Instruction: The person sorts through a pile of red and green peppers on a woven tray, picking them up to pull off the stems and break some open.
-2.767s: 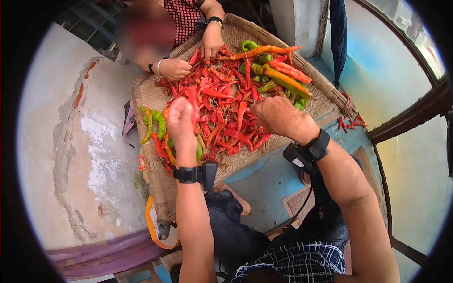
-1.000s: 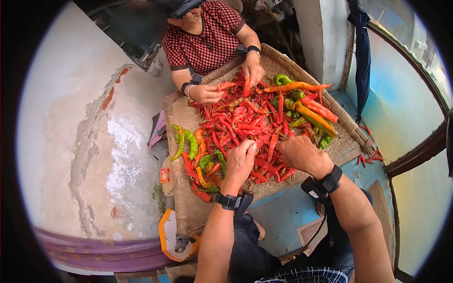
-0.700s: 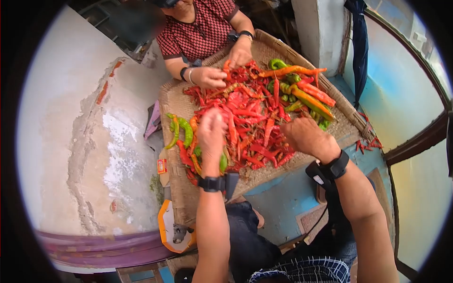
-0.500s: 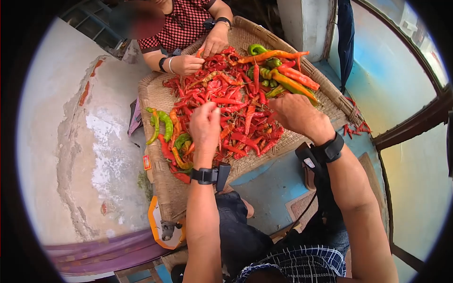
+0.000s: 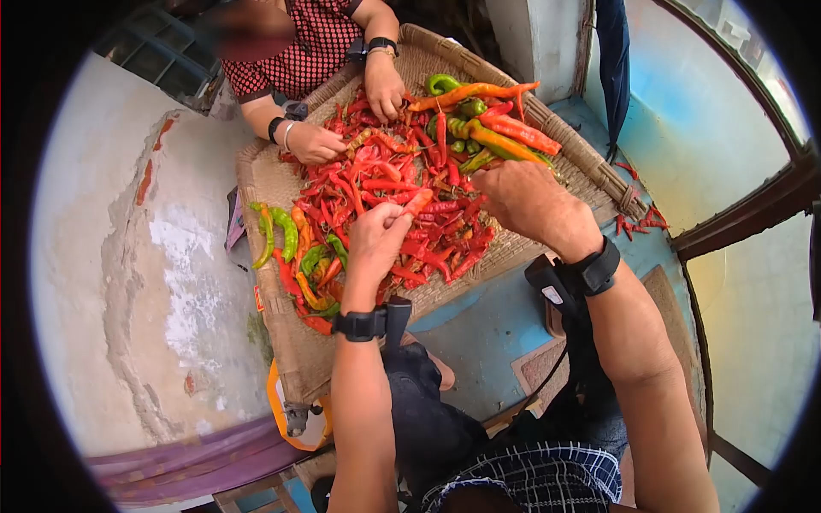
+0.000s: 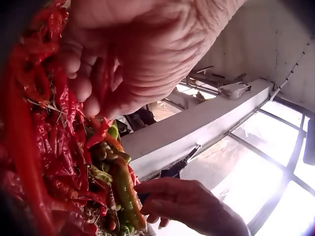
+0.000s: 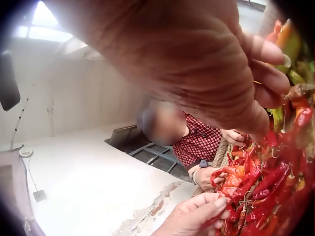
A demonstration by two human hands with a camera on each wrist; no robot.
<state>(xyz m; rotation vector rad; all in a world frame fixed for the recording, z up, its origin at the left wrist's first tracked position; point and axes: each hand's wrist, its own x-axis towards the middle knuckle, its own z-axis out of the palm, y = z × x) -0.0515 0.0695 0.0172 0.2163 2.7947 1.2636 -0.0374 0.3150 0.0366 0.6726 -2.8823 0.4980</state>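
In the head view my left hand (image 5: pixel 376 244) pinches a red chili pepper (image 5: pixel 418 202) between thumb and fingers, over the middle of a pile of red chilies (image 5: pixel 376 175). The right wrist view shows this left hand (image 7: pixel 197 214) from the side, fingertips on red pepper skin. My right hand (image 5: pixel 534 205) hovers at the pile's right edge, beside a yellow-green pepper (image 5: pixel 505 144). Its fingers are loosely bent, and no pepper shows between them in the right wrist view (image 7: pixel 266 73). The chilies are glossy, wrinkled and tangled, lying in a woven tray (image 5: pixel 295 342).
Across the tray another person's hands (image 5: pixel 315 144) work among the chilies. Larger green and orange peppers (image 5: pixel 479 90) lie at the tray's far right, green ones (image 5: pixel 291 231) at its left. Several chilies (image 5: pixel 633 227) lie outside the tray at right. A cracked wall (image 5: pixel 171 256) stands at left.
A second ago my hands were close together over the chilies. My left hand has since moved left and now pinches a red chili. The other person's hands have moved apart; the head view has shifted.
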